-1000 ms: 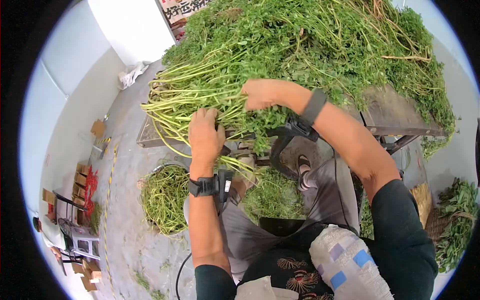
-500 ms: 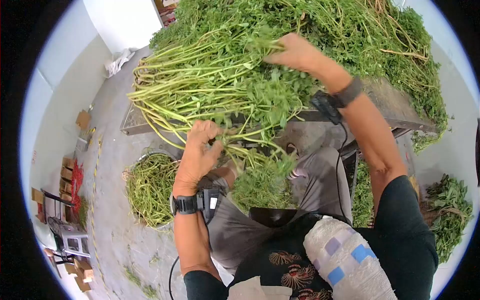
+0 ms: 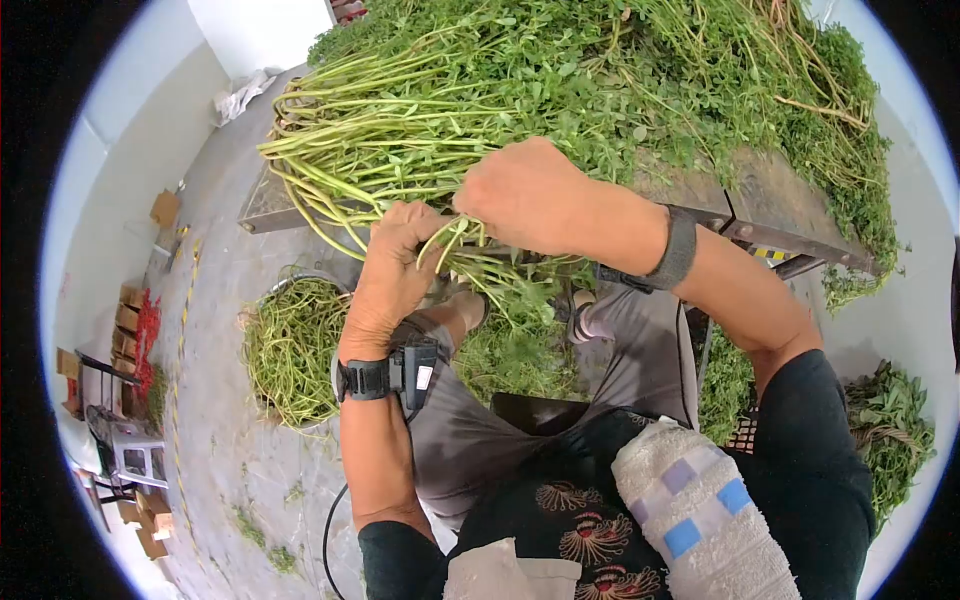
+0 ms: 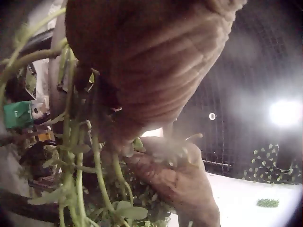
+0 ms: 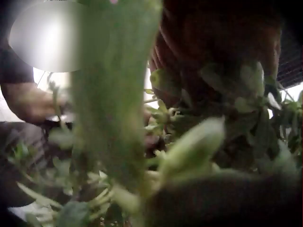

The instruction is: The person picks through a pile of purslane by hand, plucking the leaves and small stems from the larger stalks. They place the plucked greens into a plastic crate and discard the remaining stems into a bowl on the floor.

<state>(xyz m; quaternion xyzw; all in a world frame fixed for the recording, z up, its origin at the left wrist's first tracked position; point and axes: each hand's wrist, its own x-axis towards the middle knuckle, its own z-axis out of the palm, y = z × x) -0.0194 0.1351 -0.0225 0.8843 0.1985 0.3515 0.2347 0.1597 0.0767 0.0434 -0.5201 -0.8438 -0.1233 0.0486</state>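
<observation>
- My left hand and right hand both clamp a bunch of stems at the counter's near edge.
- A loose grip could drop stems onto my lap.
- Hard pulling may snap them.

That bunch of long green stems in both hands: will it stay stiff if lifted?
Probably floppy: the bunch of long green leafy stems droops below the left hand and right hand. Likely light, and loose stems may slip out.

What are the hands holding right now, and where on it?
Both hands, left hand and right hand, grip one bunch of long green leafy stems, around the bare stalks just above the leaves.
</observation>
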